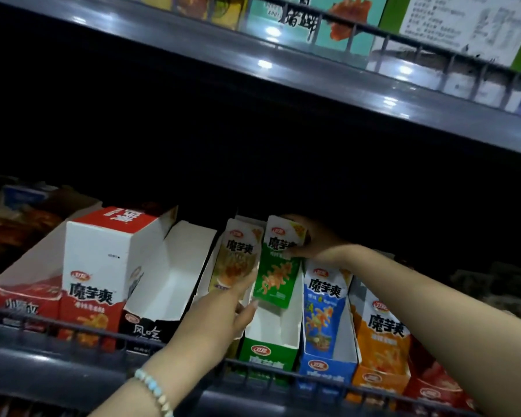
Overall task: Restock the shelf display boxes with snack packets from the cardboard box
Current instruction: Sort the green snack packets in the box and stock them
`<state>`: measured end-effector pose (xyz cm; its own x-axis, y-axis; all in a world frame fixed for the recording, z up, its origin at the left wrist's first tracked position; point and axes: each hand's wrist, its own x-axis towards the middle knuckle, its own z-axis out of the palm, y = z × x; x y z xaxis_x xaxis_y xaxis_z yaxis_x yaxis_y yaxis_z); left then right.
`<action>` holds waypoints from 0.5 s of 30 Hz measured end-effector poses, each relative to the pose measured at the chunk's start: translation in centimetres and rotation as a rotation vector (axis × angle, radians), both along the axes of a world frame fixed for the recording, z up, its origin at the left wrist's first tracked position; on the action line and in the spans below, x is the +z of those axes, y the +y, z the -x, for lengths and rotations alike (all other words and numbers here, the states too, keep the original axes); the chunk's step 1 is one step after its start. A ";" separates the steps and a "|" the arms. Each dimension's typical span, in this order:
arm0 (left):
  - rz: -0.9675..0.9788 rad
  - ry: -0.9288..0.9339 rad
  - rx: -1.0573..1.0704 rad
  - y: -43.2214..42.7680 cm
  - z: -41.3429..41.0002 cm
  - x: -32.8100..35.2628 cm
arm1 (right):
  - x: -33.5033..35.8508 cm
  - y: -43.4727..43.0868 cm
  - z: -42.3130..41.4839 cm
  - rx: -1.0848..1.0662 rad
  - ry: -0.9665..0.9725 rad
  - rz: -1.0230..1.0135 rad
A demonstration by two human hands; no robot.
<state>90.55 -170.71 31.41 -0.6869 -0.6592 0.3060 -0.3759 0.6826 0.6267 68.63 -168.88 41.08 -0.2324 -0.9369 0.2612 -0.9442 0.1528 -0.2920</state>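
My right hand [309, 239] grips the top of a green snack packet [278, 266], which stands tilted over the green display box [268, 341]. My left hand [220, 314] holds a yellow snack packet [238, 257] from below, just left of the green one, over a box whose colour I cannot make out. Right of these, a blue display box [325, 365] holds blue packets [324, 308] and an orange display box [376, 377] holds orange packets [382, 332]. The cardboard box is out of view.
A black display box [163, 284] with a white inside sits left of my left hand. Beside it stands a red box [100, 275], then a low red tray [21, 284]. A wire rail [103, 332] fronts the shelf. The upper shelf [283, 73] overhangs.
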 end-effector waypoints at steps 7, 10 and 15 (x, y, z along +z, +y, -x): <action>-0.001 -0.035 0.014 -0.1 0.2 -0.2 | -1.4 -0.9 0.2 -0.029 0.082 -0.049; 0.006 -0.041 0.013 -0.1 0.3 -0.2 | -1.7 -0.9 0.1 -0.045 0.157 -0.034; 0.017 -0.049 0.010 0.1 0.1 0.0 | -1.9 -0.5 -0.4 -0.070 0.216 0.028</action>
<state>90.44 -170.61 31.41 -0.6948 -0.6612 0.2830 -0.4131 0.6889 0.5956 69.00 -169.35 39.15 -0.2319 -0.9121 0.3381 -0.9727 0.2143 -0.0890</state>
